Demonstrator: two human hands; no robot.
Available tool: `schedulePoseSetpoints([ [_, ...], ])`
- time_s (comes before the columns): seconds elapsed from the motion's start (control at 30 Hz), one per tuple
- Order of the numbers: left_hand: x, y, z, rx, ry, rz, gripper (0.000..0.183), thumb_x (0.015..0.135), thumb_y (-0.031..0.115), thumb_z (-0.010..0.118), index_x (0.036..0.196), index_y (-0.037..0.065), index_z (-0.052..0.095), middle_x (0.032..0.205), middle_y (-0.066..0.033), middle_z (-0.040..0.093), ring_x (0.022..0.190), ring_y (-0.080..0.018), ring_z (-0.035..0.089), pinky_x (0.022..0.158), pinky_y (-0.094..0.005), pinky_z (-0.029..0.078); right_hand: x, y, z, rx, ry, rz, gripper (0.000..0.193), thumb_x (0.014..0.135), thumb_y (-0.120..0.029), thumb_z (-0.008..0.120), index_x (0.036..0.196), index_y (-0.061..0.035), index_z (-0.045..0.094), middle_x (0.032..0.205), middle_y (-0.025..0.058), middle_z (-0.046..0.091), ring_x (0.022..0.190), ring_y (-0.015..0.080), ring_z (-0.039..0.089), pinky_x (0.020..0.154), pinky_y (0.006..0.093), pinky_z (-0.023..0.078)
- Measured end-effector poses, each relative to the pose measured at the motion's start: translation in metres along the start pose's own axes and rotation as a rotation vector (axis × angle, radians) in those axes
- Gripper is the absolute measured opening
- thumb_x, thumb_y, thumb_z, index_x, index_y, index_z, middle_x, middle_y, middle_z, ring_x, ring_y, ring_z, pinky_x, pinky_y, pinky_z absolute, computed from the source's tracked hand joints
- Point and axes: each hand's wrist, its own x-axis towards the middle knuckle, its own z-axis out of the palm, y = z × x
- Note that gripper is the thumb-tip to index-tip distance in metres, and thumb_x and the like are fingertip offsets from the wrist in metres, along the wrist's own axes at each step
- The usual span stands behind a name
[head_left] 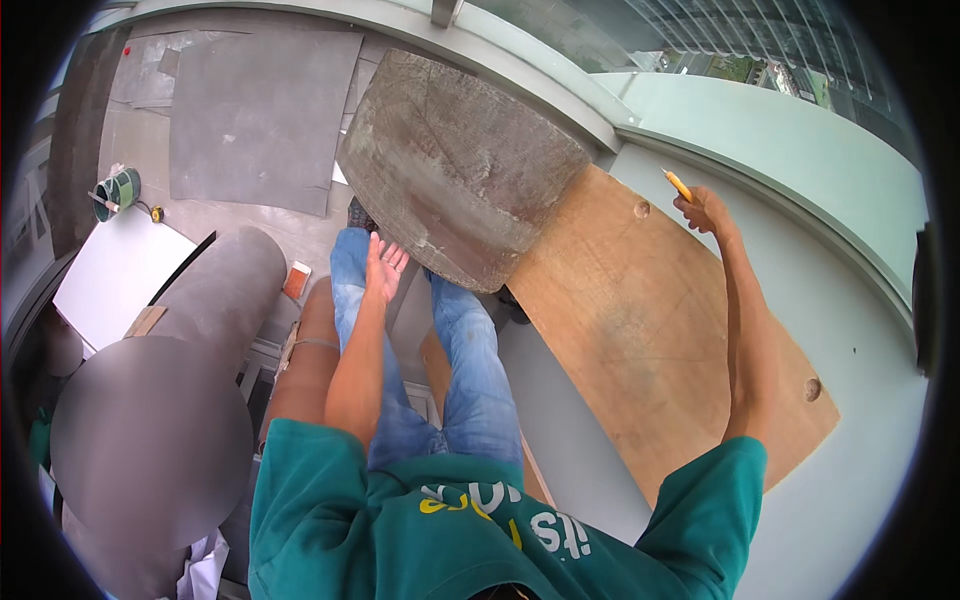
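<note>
Blue jeans [467, 345] stand near the middle, between a grey roll [225, 285] on the left and a tan wooden board [640, 300] on the right. Farther out the hands are well apart: the left hand [384, 268], fingers loosely extended, is just beside a stained grey-brown sheet [460, 160] at the board's far end, while the right hand [705, 210] grips a slim yellow tool [680, 186]; beyond, a flat grey sheet [260, 120] lies far left.

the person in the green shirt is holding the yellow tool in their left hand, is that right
Not quite: the yellow tool is in the right hand, as the head view shows. The shirt is indeed green.
</note>
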Motion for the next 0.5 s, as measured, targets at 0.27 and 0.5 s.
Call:
schedulePoseSetpoints([
  [0.27,-0.017,-0.001,0.031,-0.132,-0.212,0.008,0.06,0.089,0.036,0.07,0.134,0.003,0.049,0.135,-0.0096,0.056,0.123,-0.0254,0.054,0.107,-0.0409,0.041,-0.02,0.013,-0.007,0.103,-0.194,0.09,0.05,0.091,-0.049,0.062,0.087,0.0004,0.066,0.067,0.0078,0.063,0.049,0.0164,0.052,0.041,0.0338,0.039],
  [0.5,-0.035,0.0,0.035,-0.16,-0.272,0.027,0.058,0.088,0.036,0.071,0.132,0.003,0.052,0.133,-0.0096,0.058,0.122,-0.0256,0.054,0.107,-0.0414,0.041,-0.02,0.041,0.01,0.161,0.106,-0.09,0.055,0.094,-0.054,0.053,0.09,0.0009,0.057,0.06,0.0074,0.057,0.049,0.0186,0.053,0.051,0.0355,0.045],
])
